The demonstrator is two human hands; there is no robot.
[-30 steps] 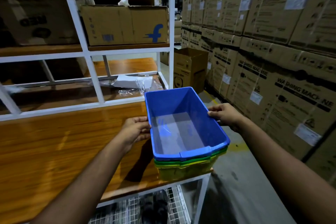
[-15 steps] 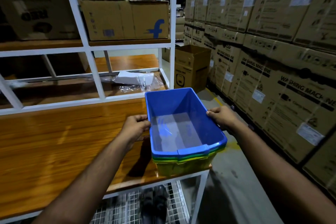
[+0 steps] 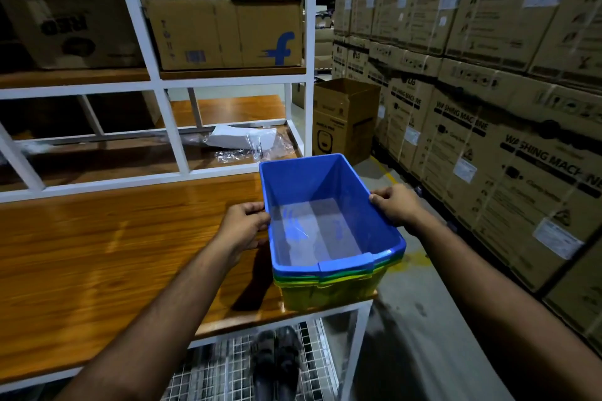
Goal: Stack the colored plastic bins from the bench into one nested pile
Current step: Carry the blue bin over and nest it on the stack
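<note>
**Both hands grip the blue bin on the pile**

Both hands hold the blue bin [image 3: 329, 215] by its long sides, about midway along. Left hand [image 3: 245, 227] is curled around the left rim, fingers closed on the edge and thumb toward the near side. Right hand [image 3: 395, 207] clasps the right rim the same way, knuckles up, fingers folded over the lip. The bin lies between them, open side up and empty.

It sits nested in a pile: under its rim show a green bin [image 3: 382, 264] edge and then a yellow bin [image 3: 329, 295], whose wall is visible at the near end. The pile stands at the near right corner of the wooden bench [image 3: 114, 254], just by its right edge. Beyond, on the far part of the bench, lies clear plastic wrap [image 3: 247, 143]. Cardboard boxes [image 3: 508, 140] are stacked at the right.
</note>
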